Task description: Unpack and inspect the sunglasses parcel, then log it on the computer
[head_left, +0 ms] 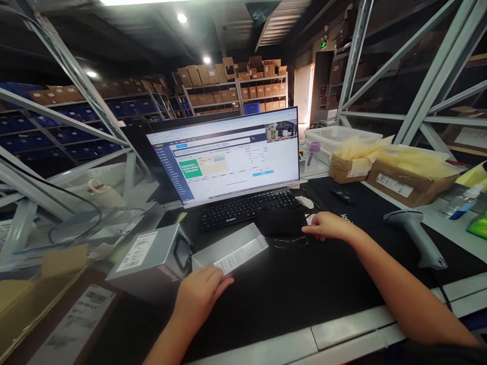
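Centre frame: left hand (201, 289) grips an open silver box (233, 252) by its near edge, likely steadying it | Right of centre: right hand (327, 226) curls by a black item (279, 221), grip unclear

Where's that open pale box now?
In the head view, the open box is below and slightly left of centre, between the left hand, holding its near edge, and the keyboard.

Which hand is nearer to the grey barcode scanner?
Right. The right hand is apart from the scanner, left of it in the picture; the left hand is much farther left, at the open silver box.
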`<action>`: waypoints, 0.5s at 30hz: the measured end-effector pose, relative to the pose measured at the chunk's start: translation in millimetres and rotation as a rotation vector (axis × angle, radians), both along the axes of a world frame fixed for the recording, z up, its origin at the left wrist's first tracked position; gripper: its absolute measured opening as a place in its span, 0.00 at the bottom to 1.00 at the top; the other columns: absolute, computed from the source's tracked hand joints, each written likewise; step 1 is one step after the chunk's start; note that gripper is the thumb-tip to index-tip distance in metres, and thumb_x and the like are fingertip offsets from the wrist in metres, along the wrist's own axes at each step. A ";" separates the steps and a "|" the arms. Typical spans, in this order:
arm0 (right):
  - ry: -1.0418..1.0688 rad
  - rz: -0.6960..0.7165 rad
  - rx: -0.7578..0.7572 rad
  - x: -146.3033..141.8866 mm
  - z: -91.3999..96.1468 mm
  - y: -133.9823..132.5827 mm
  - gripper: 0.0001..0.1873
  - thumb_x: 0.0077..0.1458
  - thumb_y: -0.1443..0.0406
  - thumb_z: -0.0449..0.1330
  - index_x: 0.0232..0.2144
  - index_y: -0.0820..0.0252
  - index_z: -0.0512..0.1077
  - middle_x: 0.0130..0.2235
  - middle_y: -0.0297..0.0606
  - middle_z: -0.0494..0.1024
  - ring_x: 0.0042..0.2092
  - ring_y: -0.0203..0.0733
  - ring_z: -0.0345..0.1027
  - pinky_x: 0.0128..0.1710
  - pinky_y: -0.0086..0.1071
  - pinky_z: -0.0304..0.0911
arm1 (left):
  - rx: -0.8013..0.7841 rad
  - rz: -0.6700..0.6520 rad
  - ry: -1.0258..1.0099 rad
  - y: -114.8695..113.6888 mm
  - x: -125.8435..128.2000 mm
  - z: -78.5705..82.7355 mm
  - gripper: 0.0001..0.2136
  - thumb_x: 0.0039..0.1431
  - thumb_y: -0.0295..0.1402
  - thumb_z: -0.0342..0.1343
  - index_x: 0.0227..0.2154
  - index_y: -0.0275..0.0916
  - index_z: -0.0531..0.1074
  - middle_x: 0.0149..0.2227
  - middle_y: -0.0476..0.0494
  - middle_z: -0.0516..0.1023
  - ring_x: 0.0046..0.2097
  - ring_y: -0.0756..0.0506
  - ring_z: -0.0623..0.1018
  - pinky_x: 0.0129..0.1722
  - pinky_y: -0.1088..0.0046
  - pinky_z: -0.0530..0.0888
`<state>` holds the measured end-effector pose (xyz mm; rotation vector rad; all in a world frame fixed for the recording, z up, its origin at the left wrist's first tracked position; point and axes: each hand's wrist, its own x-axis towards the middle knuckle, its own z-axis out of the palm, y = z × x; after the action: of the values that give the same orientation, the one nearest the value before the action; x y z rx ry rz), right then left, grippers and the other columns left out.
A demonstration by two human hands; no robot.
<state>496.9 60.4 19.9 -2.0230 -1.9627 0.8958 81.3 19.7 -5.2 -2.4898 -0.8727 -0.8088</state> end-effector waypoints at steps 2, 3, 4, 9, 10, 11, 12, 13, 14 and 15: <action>-0.039 0.032 -0.034 -14.7 -8.0 0.1 0.18 0.48 0.50 0.68 0.29 0.58 0.76 0.27 0.36 0.81 0.27 0.38 0.74 0.28 0.30 0.60 | -0.016 -0.016 -0.014 0.0 0.3 -0.8 0.13 0.70 0.34 0.55 0.27 0.39 0.72 0.25 0.50 0.74 0.28 0.50 0.76 0.30 0.74 0.71; -0.068 0.025 -0.034 -22.0 -13.0 0.6 0.15 0.46 0.54 0.70 0.30 0.58 0.76 0.26 0.35 0.80 0.26 0.39 0.73 0.28 0.30 0.59 | -0.023 -0.026 -0.022 0.0 0.6 -1.0 0.12 0.70 0.34 0.55 0.28 0.39 0.72 0.26 0.50 0.75 0.28 0.50 0.76 0.30 0.74 0.71; -0.094 0.017 -0.033 -28.0 -17.4 1.1 0.13 0.45 0.57 0.70 0.29 0.58 0.76 0.24 0.35 0.79 0.26 0.39 0.73 0.28 0.30 0.59 | -0.029 -0.034 -0.028 -0.2 0.8 -1.1 0.12 0.70 0.34 0.55 0.28 0.39 0.72 0.26 0.50 0.75 0.29 0.50 0.77 0.30 0.74 0.71; -0.086 0.049 -0.056 -19.5 -11.9 -2.5 0.09 0.50 0.59 0.66 0.24 0.58 0.74 0.21 0.34 0.77 0.25 0.39 0.73 0.27 0.29 0.58 | 0.022 -0.117 -0.029 -5.8 3.3 -0.4 0.08 0.68 0.31 0.57 0.30 0.39 0.72 0.28 0.51 0.77 0.30 0.50 0.78 0.34 0.74 0.76; -0.056 0.043 -0.024 -11.9 -4.5 -4.7 0.10 0.50 0.58 0.66 0.25 0.58 0.75 0.22 0.34 0.78 0.26 0.38 0.73 0.27 0.29 0.59 | 0.051 -0.141 -0.028 -8.7 4.5 -0.5 0.07 0.67 0.30 0.57 0.31 0.39 0.72 0.28 0.51 0.78 0.31 0.50 0.78 0.37 0.73 0.77; -0.009 0.021 0.034 -4.5 4.1 -7.5 0.11 0.50 0.56 0.66 0.26 0.58 0.76 0.24 0.35 0.79 0.25 0.37 0.73 0.27 0.29 0.60 | 0.083 -0.164 -0.026 -12.1 6.1 -0.9 0.06 0.67 0.29 0.58 0.32 0.39 0.72 0.29 0.50 0.79 0.31 0.50 0.79 0.40 0.72 0.78; 0.062 -0.015 0.117 1.2 13.2 -10.7 0.15 0.50 0.52 0.66 0.28 0.58 0.77 0.26 0.35 0.80 0.25 0.37 0.72 0.27 0.29 0.60 | 0.112 -0.188 -0.020 -16.0 7.9 -1.7 0.06 0.66 0.27 0.58 0.32 0.39 0.72 0.30 0.50 0.79 0.31 0.50 0.79 0.42 0.71 0.79; 0.142 -0.056 0.209 4.0 21.9 -14.6 0.18 0.49 0.49 0.66 0.28 0.58 0.78 0.27 0.36 0.80 0.24 0.37 0.71 0.26 0.30 0.61 | 0.132 -0.211 -0.012 -20.1 10.0 -2.8 0.05 0.66 0.26 0.58 0.32 0.39 0.72 0.30 0.50 0.80 0.31 0.50 0.79 0.44 0.70 0.79; 0.226 -0.089 0.295 3.1 29.5 -19.2 0.21 0.48 0.46 0.66 0.29 0.58 0.78 0.27 0.36 0.80 0.23 0.36 0.70 0.25 0.30 0.61 | 0.141 -0.233 -0.002 -24.4 12.1 -4.3 0.05 0.66 0.26 0.57 0.32 0.39 0.72 0.30 0.50 0.80 0.31 0.50 0.79 0.45 0.69 0.79; 0.296 -0.108 0.362 -1.9 35.2 -24.5 0.24 0.47 0.43 0.66 0.29 0.58 0.79 0.26 0.36 0.79 0.22 0.36 0.69 0.24 0.30 0.61 | 0.137 -0.251 0.004 -28.5 14.1 -6.1 0.06 0.65 0.25 0.57 0.32 0.39 0.71 0.30 0.49 0.80 0.31 0.50 0.79 0.45 0.69 0.79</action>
<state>495.0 35.9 55.2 -1.6683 -1.6943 0.7065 95.4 -8.8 -11.3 -2.5071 -0.4896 -0.9112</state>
